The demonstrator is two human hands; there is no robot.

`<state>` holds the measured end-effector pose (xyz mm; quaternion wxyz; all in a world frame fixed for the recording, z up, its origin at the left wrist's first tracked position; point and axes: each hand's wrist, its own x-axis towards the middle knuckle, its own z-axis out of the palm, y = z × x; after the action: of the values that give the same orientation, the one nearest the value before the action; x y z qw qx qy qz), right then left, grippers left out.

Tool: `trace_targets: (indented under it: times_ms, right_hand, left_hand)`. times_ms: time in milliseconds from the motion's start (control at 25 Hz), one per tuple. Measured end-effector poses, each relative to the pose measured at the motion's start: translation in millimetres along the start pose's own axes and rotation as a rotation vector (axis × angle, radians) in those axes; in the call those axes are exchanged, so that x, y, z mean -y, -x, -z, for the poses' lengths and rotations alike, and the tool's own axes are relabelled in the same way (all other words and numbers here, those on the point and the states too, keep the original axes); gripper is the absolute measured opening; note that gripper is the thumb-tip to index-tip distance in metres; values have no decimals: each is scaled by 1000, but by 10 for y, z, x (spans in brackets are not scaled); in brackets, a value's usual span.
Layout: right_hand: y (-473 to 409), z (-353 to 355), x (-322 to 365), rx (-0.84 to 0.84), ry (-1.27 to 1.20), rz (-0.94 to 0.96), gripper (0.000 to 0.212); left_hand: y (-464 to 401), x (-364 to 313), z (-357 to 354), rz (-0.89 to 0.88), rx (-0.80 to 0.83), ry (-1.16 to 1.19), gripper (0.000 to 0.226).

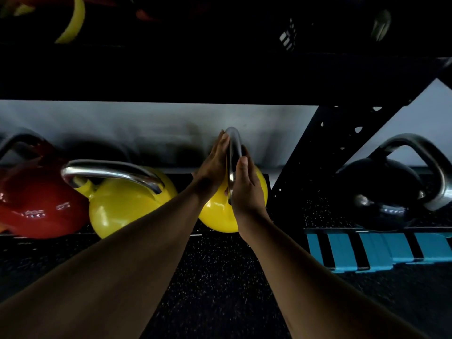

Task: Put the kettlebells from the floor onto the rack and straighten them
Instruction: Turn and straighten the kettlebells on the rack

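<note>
Head view: kettlebell handle (pixel 233 157) between both flat palms.

— Can you read anything on the kettlebells or the rack?
— No. The red kettlebell (pixel 36 206) carries pale marks low on its side, and the black kettlebell (pixel 381 194) too, but both are blurred past reading. No legible text anywhere.
</note>
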<state>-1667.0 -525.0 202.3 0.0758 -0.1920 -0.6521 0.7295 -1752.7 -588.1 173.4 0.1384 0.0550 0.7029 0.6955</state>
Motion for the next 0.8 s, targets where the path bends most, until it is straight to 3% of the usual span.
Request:
trace_targets:
  times_ms: [560,720,800]
  right_hand:
    - [70,-18,45,-9,81,-10,47]
    - [67,30,71,31,109,-1,46]
    - [59,59,102,47,197,11,45]
  left_hand:
    - [-27,3,81,-61,98,-184,53]
    - [-49,-41,100,19,94,-144,59]
    - [-65,-90,171,2,119,-357,65]
